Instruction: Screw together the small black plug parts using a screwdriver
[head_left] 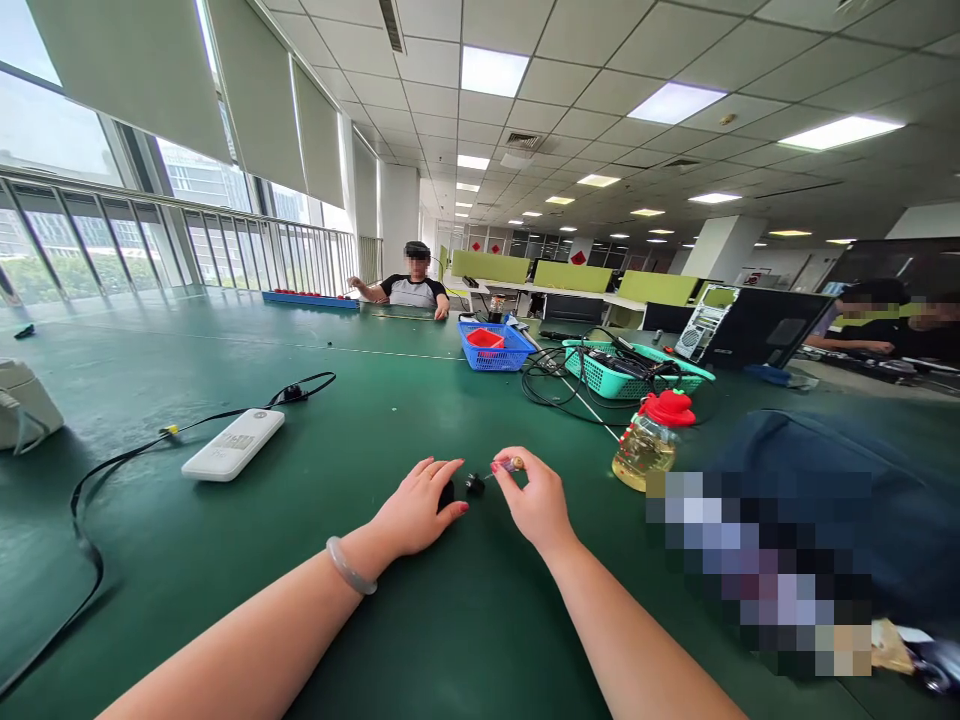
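In the head view, both forearms are stretched forward over the green desk [225,560]. The left hand [420,505] is laid palm down, fingers extended and close together, over a small black object [448,493]; whether it is gripped cannot be told. The right hand [536,500] is raised slightly, thumb and forefinger pinched on a thin tool [512,465], possibly a tiny screwdriver. A small black piece [475,485] is seen between the hands. An oil bottle [651,440] stands at 2 o'clock of the right hand, and a white power bank [234,444] lies at 10 o'clock of the left.
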